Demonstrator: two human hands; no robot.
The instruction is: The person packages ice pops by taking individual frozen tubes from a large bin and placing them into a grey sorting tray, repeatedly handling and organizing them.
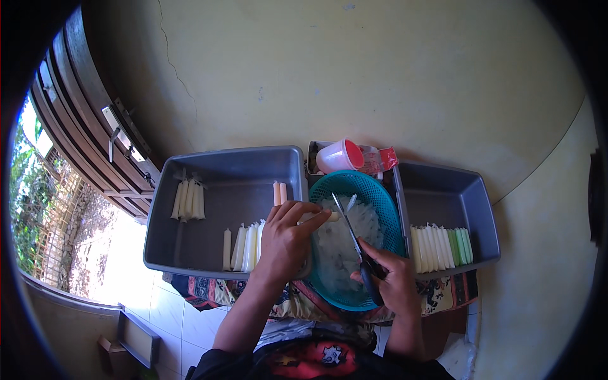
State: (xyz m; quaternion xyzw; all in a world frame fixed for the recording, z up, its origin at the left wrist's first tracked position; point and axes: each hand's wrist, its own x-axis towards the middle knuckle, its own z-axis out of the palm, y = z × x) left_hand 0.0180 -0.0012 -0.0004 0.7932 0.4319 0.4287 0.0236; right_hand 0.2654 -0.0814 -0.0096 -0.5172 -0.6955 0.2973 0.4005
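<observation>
My left hand (288,234) is closed around a slim, pale filled plastic tube (334,216), whose tied end points right over the basket. My right hand (396,278) grips black-handled scissors (354,235). Their blades stand apart, pointing up and away, close to the end of the tube. Whether the blades touch it I cannot tell. Beneath both hands is a teal plastic basket (394,218) with a heap of clear plastic scraps (348,237) in it.
A large grey bin (221,152) on the left holds bundled white tubes (189,199) and pinkish tubes (280,193). In the right grey bin (443,183) stand rows of cream tubes (432,249) and green tubes (460,247). A pink-white cup (339,156) lies behind the basket.
</observation>
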